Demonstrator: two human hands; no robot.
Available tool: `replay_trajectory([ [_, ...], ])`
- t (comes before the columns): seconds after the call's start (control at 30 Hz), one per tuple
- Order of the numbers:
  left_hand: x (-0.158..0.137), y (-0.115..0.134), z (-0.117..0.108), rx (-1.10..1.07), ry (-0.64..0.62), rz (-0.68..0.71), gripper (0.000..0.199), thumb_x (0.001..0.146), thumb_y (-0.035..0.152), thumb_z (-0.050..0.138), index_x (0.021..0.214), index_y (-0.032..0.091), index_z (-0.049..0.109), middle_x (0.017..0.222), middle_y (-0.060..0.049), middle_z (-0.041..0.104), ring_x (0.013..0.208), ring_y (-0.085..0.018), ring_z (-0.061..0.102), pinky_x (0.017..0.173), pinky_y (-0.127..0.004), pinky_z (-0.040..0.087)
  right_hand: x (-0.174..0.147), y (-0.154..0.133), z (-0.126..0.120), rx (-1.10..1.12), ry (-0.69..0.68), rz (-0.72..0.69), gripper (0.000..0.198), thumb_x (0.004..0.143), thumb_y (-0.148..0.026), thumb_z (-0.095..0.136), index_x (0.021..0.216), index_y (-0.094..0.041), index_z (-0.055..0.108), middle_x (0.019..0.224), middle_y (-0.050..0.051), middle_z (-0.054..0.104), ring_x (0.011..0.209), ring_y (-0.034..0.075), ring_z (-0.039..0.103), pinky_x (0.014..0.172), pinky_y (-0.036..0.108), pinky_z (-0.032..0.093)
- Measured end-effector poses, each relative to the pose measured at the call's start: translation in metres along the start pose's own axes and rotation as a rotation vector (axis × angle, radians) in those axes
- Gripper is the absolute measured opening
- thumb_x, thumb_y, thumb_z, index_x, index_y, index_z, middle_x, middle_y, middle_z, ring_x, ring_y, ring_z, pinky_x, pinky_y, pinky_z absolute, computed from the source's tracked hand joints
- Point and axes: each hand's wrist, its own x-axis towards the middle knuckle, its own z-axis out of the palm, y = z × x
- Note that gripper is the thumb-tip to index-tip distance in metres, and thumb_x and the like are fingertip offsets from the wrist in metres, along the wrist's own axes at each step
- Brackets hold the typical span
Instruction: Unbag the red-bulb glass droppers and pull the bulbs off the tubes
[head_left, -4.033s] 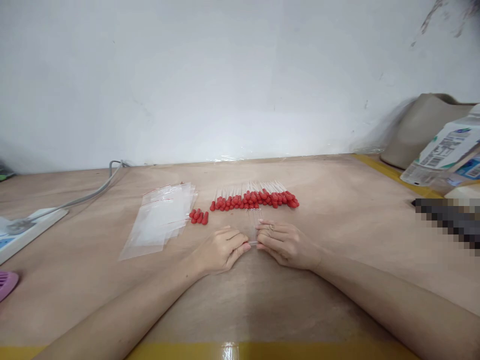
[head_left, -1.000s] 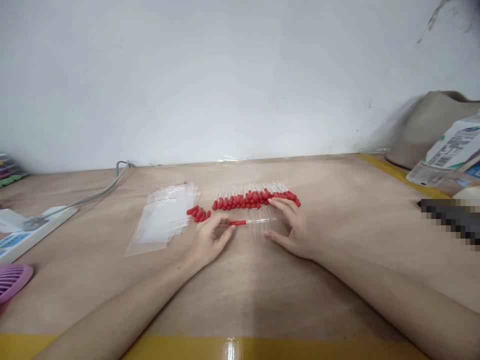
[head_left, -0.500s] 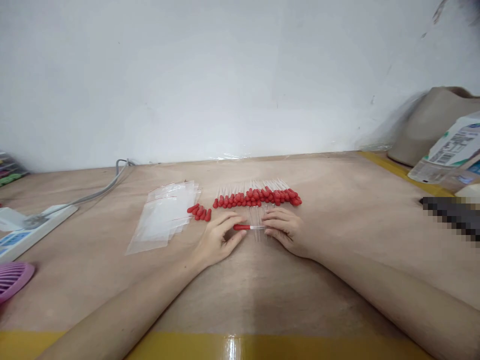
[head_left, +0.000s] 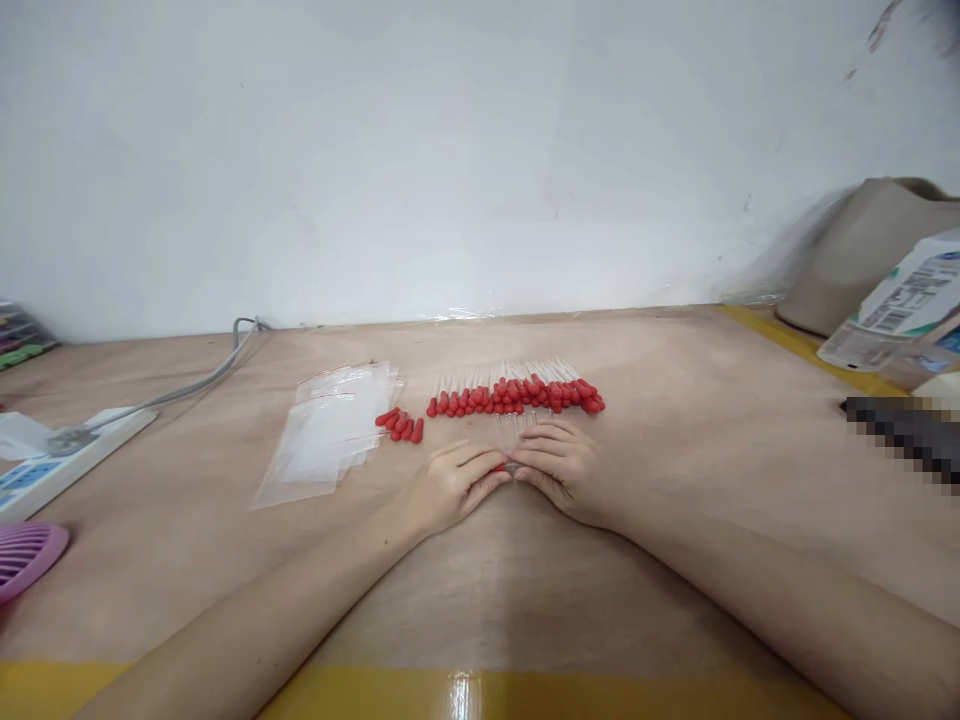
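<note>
Nearby, loose red bulbs (head_left: pixel 401 426) and flat clear bags (head_left: pixel 330 430) lie left of the red-bulbed droppers (head_left: pixel 517 394) toward the back edge of the counter (head_left: pixel 420 610); a scuffed white wall (head_left: pixel 450 160) rises behind. Mid-counter, the left hand (head_left: pixel 459 486) has its grip clamped on a smooth red bulb (head_left: pixel 499 468), the right hand (head_left: pixel 559 470) its grip on the slender clear tube (head_left: pixel 511 467), mostly hidden.

A red bulb (head_left: pixel 499 468), mostly hidden, sits level in the left hand (head_left: pixel 459 483); a clear tube (head_left: pixel 511 467), in line with it, runs into the right hand (head_left: pixel 559 470). Loose clear tubes (head_left: pixel 508 430) lie just beyond the fingertips.
</note>
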Motion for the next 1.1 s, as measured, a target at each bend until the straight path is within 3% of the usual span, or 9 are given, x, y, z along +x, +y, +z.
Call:
replay_trajectory([
  [0.43,0.006,0.007,-0.011,-0.027,-0.194,0.026,0.017,0.087,0.022,0.043,0.089,0.015,0.058,0.087,-0.006,0.064,0.081,-0.016,0.058,0.074,-0.029,0.049,-0.001,-0.005,-0.001,0.065,-0.025,-0.077,0.015,0.085,-0.018,0.046,0.080,-0.017,0.060,0.083,0.004,0.067,0.080,0.012,0.062,0.091,0.032,0.046],
  [0.93,0.004,0.006,-0.016,-0.050,-0.296,-0.018,0.023,0.089,0.022,0.037,0.081,0.014,0.057,0.080,-0.007,0.060,0.079,-0.017,0.056,0.074,-0.030,0.047,-0.005,-0.004,-0.005,0.020,-0.023,-0.142,0.014,0.086,-0.016,0.045,0.083,-0.016,0.059,0.083,0.005,0.066,0.089,0.014,0.061,0.094,0.032,0.046],
  [1.03,0.001,0.002,-0.021,-0.037,-0.276,-0.029,0.023,0.090,0.022,0.036,0.081,0.014,0.056,0.079,-0.006,0.060,0.077,-0.016,0.056,0.073,-0.029,0.046,-0.008,0.002,-0.012,-0.001,0.011,-0.164,0.013,0.084,-0.014,0.046,0.087,-0.016,0.059,0.085,0.005,0.066,0.094,0.015,0.059,0.095,0.033,0.045],
  [1.1,-0.003,-0.002,-0.027,-0.002,-0.232,-0.084,0.024,0.090,0.020,0.034,0.081,0.015,0.056,0.078,-0.006,0.060,0.077,-0.016,0.056,0.072,-0.029,0.045,-0.009,0.010,-0.018,-0.005,0.076,-0.096,0.014,0.084,-0.014,0.047,0.088,-0.017,0.060,0.085,0.005,0.066,0.093,0.016,0.059,0.091,0.034,0.046],
])
